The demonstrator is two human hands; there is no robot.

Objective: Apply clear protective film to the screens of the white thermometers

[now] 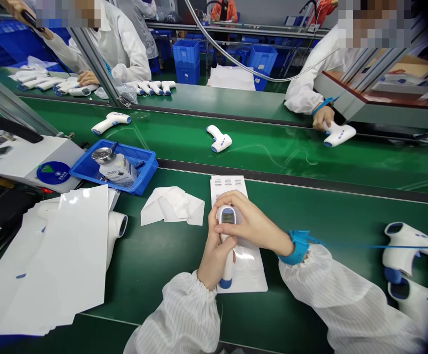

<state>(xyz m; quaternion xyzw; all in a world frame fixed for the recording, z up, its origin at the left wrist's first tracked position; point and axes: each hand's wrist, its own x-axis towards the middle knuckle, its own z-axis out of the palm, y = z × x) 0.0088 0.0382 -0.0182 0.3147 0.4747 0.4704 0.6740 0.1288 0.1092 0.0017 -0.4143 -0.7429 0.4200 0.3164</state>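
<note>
Both my hands are closed around a white and blue infrared thermometer (228, 265), its small screen facing up at me. My left hand (216, 253) wraps the handle from the left. My right hand (249, 221) curls over the screen end, its thumb lying across just below the display. A blue strap circles my right wrist. Beneath the thermometer lies a white label sheet (253, 270), with printed labels at its far end and glossy blank backing nearer me. To the left of my hands is a crumpled white cloth (173, 205).
A blue tray (145, 179) holds a bottle (118, 168) with a metal lid. White sheets (77, 250) cover part of the left side. More thermometers (402, 248) lie at right. Across the green belt (173, 137), with thermometers on it, a co-worker's hand (323, 117) grips another.
</note>
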